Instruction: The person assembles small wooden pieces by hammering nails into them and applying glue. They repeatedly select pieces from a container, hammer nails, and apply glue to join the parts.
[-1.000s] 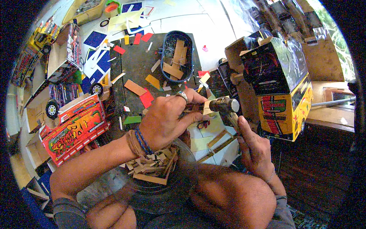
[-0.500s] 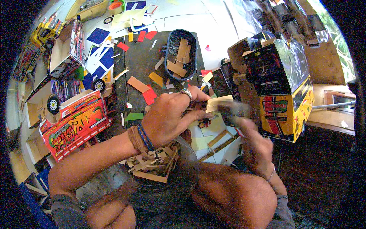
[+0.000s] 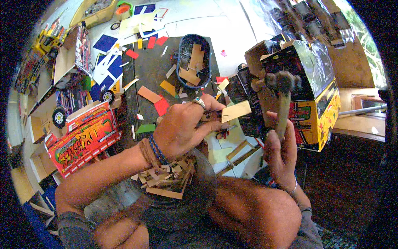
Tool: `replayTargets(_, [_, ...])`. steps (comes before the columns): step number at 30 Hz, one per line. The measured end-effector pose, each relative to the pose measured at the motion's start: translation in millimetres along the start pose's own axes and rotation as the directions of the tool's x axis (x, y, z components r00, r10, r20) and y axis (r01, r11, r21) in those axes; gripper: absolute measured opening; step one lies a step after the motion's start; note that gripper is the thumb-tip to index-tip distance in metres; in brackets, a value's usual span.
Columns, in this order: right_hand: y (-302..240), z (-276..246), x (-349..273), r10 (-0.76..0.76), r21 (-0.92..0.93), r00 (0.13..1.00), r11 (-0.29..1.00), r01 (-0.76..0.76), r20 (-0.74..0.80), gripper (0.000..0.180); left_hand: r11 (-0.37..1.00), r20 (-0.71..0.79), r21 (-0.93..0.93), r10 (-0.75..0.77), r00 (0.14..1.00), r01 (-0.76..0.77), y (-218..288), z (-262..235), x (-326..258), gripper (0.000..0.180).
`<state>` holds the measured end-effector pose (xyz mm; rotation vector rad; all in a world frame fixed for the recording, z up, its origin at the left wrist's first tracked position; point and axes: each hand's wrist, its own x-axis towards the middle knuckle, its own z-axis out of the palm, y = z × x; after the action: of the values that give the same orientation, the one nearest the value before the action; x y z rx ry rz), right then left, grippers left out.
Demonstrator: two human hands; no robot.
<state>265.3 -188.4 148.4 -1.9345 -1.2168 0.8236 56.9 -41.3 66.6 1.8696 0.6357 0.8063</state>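
Observation:
A claw hammer (image 3: 282, 97) is raised, head up, with my right hand (image 3: 282, 155) closed round its handle. My left hand (image 3: 184, 124) pinches a small wooden piece, largely hidden by the fingers. A pale flat wooden strip (image 3: 237, 111) sticks out to the right of those fingertips, apart from the hammer. A dark line, perhaps a nail, shows on the strip near its left end. Beneath my left wrist, a round clear tub (image 3: 207, 189) between my legs holds many wood offcuts (image 3: 166, 178).
A dark oval tray (image 3: 179, 62) with nails and wood pieces lies on a dark board (image 3: 149, 45). A yellow and black toy truck (image 3: 325, 116) stands at right, a red painted truck panel (image 3: 83, 141) at left. Coloured scraps (image 3: 161, 106) litter the board.
My right hand has lifted the hammer up and to the right, away from the wooden strip. My left hand stays nearly in place with its hold.

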Motion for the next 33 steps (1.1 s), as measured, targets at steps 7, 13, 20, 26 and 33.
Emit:
replayTargets(7, [-17.4,30.9,29.6,0.191,0.246,0.969,0.943,-0.225,0.154,0.028,0.999,-0.068,-0.01,-0.051,0.996,0.051,2.2,-0.5,3.0,0.036])
replayTargets(13, [-18.9,52.0,53.7,0.278,0.354,0.916,0.858,-0.373,0.29,0.035,0.995,-0.091,0.043,-0.086,0.992,0.09,2.1,-0.4,5.5,0.038])
replayTargets(20, [-17.8,55.3,58.5,0.194,0.42,0.948,0.861,-0.288,0.253,0.034,0.994,-0.048,0.106,0.015,0.999,-0.009,4.9,-4.0,4.6,0.036])
replayTargets(26, [-14.5,52.0,63.1,0.141,0.419,0.958,0.876,-0.238,0.248,0.033,0.933,-0.085,0.253,0.284,0.955,-0.255,10.1,-4.7,11.9,0.044])
replayTargets(33, [-13.5,54.4,69.7,0.121,0.427,0.942,0.868,-0.253,0.313,0.035,0.972,-0.07,0.129,0.206,0.976,-0.196,8.9,-7.4,14.5,0.038])
